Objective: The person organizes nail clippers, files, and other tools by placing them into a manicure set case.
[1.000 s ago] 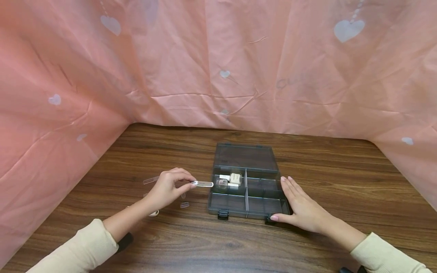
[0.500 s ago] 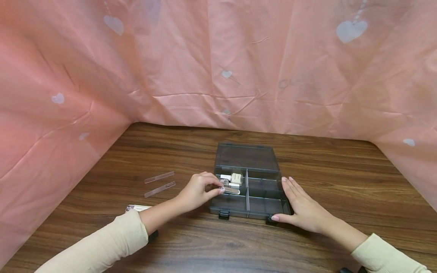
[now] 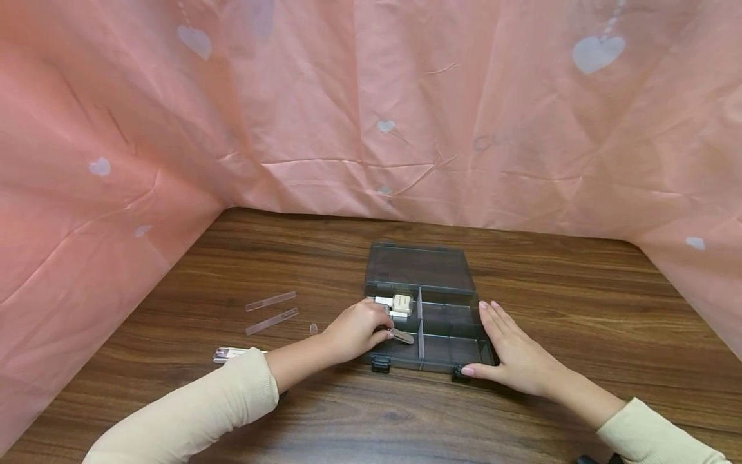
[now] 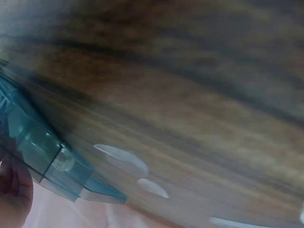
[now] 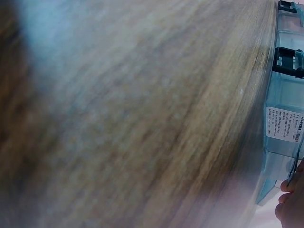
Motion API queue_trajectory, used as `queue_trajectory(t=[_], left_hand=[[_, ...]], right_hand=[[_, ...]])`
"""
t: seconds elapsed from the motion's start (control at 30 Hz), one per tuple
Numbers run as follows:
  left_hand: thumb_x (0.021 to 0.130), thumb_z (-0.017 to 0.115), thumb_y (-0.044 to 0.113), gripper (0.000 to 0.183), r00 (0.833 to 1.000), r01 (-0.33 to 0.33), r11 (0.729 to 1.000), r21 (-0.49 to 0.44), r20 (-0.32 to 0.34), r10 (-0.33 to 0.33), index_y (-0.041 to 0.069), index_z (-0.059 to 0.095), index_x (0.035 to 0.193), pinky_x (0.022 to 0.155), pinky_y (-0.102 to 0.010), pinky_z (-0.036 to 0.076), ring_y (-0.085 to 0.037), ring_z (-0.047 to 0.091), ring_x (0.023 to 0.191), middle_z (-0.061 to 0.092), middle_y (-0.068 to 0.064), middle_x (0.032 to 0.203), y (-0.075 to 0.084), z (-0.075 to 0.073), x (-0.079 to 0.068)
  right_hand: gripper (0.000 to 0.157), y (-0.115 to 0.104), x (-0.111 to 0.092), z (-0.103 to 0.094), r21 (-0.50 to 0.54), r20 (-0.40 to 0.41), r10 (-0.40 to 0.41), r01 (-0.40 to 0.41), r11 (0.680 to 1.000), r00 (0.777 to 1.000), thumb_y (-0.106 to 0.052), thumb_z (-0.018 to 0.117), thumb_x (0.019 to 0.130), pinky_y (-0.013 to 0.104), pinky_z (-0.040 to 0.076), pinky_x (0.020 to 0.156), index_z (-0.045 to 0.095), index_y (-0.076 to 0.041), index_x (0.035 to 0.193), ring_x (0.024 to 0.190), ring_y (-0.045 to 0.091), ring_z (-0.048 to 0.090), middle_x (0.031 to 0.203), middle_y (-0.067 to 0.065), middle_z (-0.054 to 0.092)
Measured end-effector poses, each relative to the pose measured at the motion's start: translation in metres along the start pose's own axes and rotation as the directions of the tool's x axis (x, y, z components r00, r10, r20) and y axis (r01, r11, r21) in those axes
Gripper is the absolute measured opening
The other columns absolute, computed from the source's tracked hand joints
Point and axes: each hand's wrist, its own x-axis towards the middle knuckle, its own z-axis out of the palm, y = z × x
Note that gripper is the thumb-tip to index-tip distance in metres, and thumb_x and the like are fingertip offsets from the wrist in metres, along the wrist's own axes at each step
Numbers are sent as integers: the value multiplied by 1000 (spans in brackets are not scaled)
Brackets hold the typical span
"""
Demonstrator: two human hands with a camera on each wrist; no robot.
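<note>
In the head view, my left hand (image 3: 356,330) reaches into the front left compartment of a dark translucent divided box (image 3: 455,350). Thumb and fingertips pinch one end of a slim silver-grey nail clipper (image 3: 402,336), which lies low over that compartment. Behind it, the back left compartment holds a cream square item (image 3: 402,303) and white pieces (image 3: 384,300), partly covered by the left hand. My right hand (image 3: 522,361) rests along the box's right side, fingers straight, thumb at the front right clasp (image 3: 460,374). The left wrist view catches the left hand (image 4: 14,197) at the box's edge.
The box lid (image 3: 417,266) lies folded back behind it. Left of the box are two clear plastic strips (image 3: 272,321), a small clear oval piece (image 3: 313,328) and a clear pack with a white label (image 3: 228,354), partly behind the sleeve. A pink curtain (image 3: 324,129) borders the table.
My left hand has carried the nail clipper rightward from beside the box, past the back left compartment, then forward into the front left one. My right hand has stayed at the box's side.
</note>
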Motion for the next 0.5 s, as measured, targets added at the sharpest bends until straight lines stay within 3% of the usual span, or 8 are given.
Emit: queue_trajectory(t=[0.13,0.3,0.4,0.5], left_hand=[[84,67,20,9,997,-20,986,165,76,7,15,71,77,72,-23,51,-11,57,81,64,5,77,5,0,3],[84,66,18,16,983,-43,940,339,181,-20,16,68,68,59,-25,52,-10,60,75,64,4,73,10,-3,10],[83,66,17,17,969,-77,906,416,244,-29,17,66,65,54,-26,52,-9,62,71,66,3,72,11,-3,15],[82,66,18,15,959,-91,895,437,282,-40,18,68,67,54,-26,53,-10,63,72,68,4,74,13,-4,17]], right_hand=[[107,0,0,1,1,-2,0,0,1000,1000,-64,59,77,54,22,109,17,8,144,141,40,11,152,25,15],[107,0,-1,1,5,-7,-1,2,1000,1000,-64,60,77,52,20,111,17,7,144,141,40,12,152,25,16],[106,0,0,1,4,-8,-5,5,1000,1000,-63,60,77,52,20,111,17,8,144,141,40,12,152,25,16],[106,-1,0,1,6,-9,-6,6,1000,1000,-63,60,77,52,20,111,17,8,144,141,40,12,152,25,16]])
